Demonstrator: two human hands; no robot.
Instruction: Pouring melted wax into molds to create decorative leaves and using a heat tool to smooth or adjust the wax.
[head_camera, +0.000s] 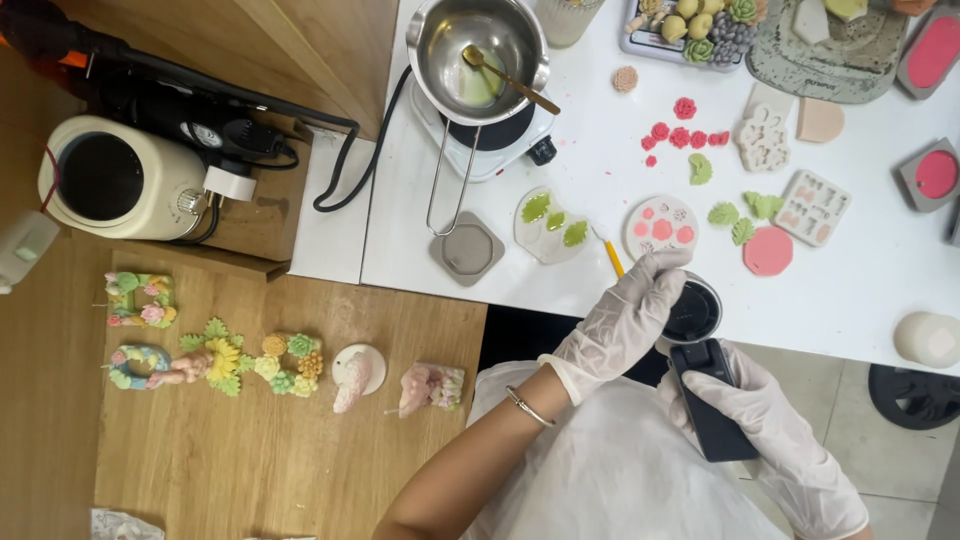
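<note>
My left hand (625, 318), in a white glove with a bracelet at the wrist, rests on the round black head of a black hand-held device (708, 395). My gloved right hand (775, 435) grips that device's handle from below, at the near edge of the white table (600, 170). Just beyond my left hand lie a round mould with pink fillings (661, 225), a clear mould with green leaf fillings (548, 225) and a thin yellow-handled tool (612, 257). A white apron covers my lap.
A steel pouring pot with a spoon (480, 55) sits on a small hot plate. Pink wax flowers (683, 135), green leaves, more moulds and pink-filled trays cover the table's right. Decorated wax pieces (215, 357) lie on a wooden board at left, near a cream appliance (120, 178).
</note>
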